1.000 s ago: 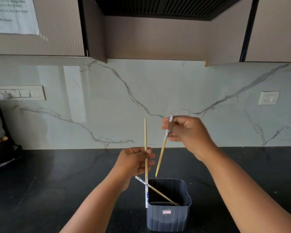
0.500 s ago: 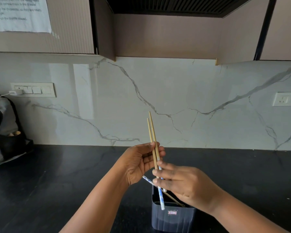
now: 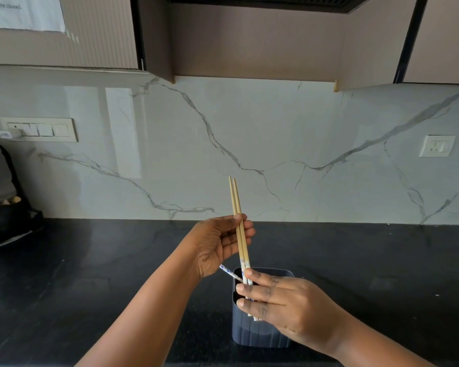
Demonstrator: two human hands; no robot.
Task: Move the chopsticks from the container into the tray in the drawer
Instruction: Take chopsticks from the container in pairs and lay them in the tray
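Left of centre, our left hand (image 3: 217, 243) holds two chopsticks (image 3: 238, 223) upright, thumb and curled fingers pinching them. At lower centre a third chopstick (image 3: 229, 272) leans out of the dark container (image 3: 260, 335) on the black counter (image 3: 368, 260). Our right hand (image 3: 278, 303) lies with straight fingers against the pair's patterned lower ends.

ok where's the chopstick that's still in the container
In the head view it leans at the dark container's left rim, low centre: the patterned chopstick pokes out up-left, just under the left hand and beside the right hand's fingertips.
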